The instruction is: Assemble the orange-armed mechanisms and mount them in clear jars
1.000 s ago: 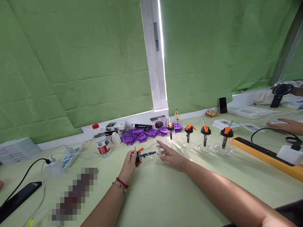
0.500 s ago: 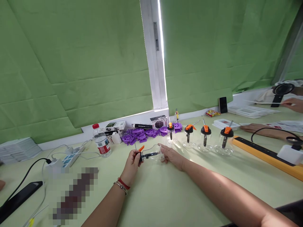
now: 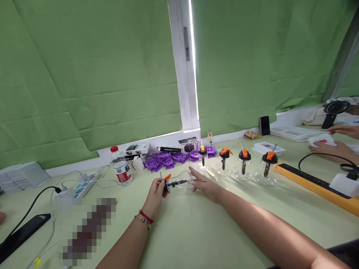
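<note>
Holding one clear cup (image 3: 185,182) on its side just above the table (image 3: 202,231), between both hands: left hand (image 3: 157,192) pinches the black cap end with its orange lever (image 3: 167,176) between thumb and fingers; right hand (image 3: 204,184) cups the open rim end, fingers loosely curled, fingertips touching the clear wall. The cap's black stem appears to sit inside the cup; whether it is fully seated cannot be told. Judged state: this unit in assembly or check, not yet set down. Finished-looking units standing upright in a row behind the hands: four, each a clear cup with black cap and orange lever — first (image 3: 202,158), second (image 3: 223,160), third (image 3: 244,164), fourth (image 3: 266,168). Total cups counted: five, four standing and one in hand. Loose parts left: none seen lying by the hands. Other items: purple discs (image 3: 168,160) in a heap at the wall, overlapping, exact count not readable; one water bottle (image 3: 120,167); one yellow bar (image 3: 316,185) at right; one phone (image 3: 264,124) leaning at the wall. Another person's hands (image 3: 333,147) at far right hold small cards, well apart from the cups.
</note>
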